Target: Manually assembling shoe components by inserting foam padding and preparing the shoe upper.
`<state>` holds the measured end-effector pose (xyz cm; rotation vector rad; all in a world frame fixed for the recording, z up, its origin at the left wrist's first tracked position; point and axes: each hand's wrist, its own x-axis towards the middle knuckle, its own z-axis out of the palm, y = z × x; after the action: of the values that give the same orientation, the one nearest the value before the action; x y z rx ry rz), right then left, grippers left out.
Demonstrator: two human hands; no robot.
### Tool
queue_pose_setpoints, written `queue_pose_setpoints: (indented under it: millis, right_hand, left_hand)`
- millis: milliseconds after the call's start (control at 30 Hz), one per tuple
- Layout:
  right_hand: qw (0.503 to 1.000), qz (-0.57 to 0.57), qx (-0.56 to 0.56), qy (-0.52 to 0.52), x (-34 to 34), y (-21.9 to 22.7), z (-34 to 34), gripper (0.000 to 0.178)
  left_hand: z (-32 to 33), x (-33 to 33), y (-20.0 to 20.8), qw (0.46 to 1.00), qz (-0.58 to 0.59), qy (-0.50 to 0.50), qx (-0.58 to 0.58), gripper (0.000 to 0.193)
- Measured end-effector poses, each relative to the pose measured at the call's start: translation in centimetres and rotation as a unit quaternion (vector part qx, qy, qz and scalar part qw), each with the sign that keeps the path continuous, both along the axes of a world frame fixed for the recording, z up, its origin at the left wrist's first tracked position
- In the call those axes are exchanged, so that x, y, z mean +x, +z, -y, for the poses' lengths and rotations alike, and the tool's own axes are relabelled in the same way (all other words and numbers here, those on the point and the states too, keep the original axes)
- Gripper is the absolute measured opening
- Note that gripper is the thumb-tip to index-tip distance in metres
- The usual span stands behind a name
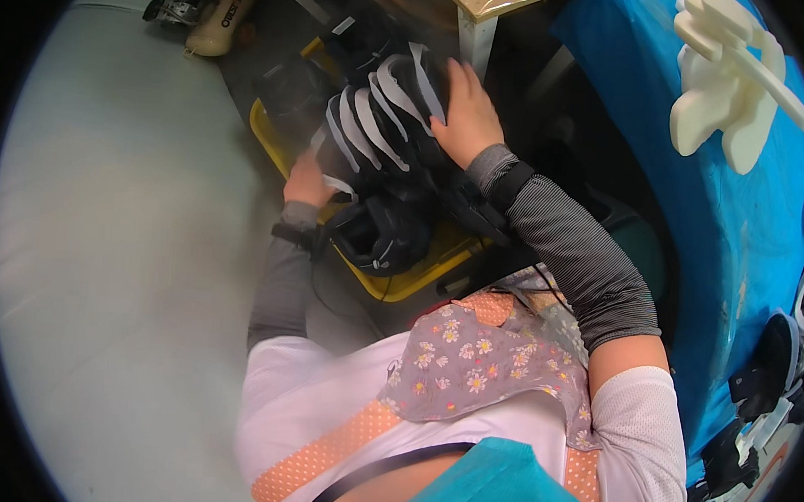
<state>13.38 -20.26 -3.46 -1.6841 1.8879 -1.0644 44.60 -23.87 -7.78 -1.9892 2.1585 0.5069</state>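
A row of black shoe parts with pale curved edges (377,122), which look like shoe uppers, is pressed between my two hands above a yellow crate (400,289). My left hand (309,182) grips the near left end, its fingers partly hidden behind the pieces. At the far right end, my right hand (469,116) is closed against the last piece, with the thumb on its pale edge. More black shoe uppers (380,236) lie in the crate below and around the row.
To the right, a blue-covered table (630,72) carries white foam shoe-shaped pieces (729,86). A wooden-topped table corner (477,5) juts in at the top. A beige cylindrical tank (223,14) stands at the upper left. Dark shoes (766,356) line the far right.
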Motion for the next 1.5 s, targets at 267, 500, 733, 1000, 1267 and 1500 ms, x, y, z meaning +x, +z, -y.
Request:
queue_pose_setpoints:
  millis: [267, 500, 733, 1000, 1267, 1500]
  right_hand:
    - [0.951, -0.275, -0.006, 0.139, 1.3, -7.3, 2.5, 0.041]
    - [0.939, -0.278, 0.144, 0.142, 0.2, -9.8, 5.4, 0.038]
    - [0.950, 0.058, 0.085, 0.294, -2.5, -7.7, 0.6, 0.046]
    - [0.993, 0.084, 0.084, 0.003, -19.1, -2.5, -20.3, 0.026]
    - [0.947, 0.202, 0.171, -0.183, -19.6, -1.8, -33.0, 0.020]
    - [0.971, 0.094, 0.213, -0.052, -16.2, -1.7, -34.6, 0.025]
  left_hand:
    - [4.3, -7.4, -2.5, 0.975, 0.065, -0.205, -0.064, 0.111]
    - [7.1, -9.3, -5.0, 0.978, 0.080, -0.193, 0.024, 0.116]
    - [8.5, -7.5, -7.9, 0.978, 0.056, -0.196, 0.039, 0.126]
    - [12.7, -7.4, -3.9, 0.959, 0.003, -0.183, 0.214, 0.093]
    - [4.9, -16.8, -1.9, 0.809, 0.185, -0.504, -0.239, 0.099]
    - [10.2, -21.5, -7.3, 0.840, 0.279, -0.442, -0.142, 0.108]
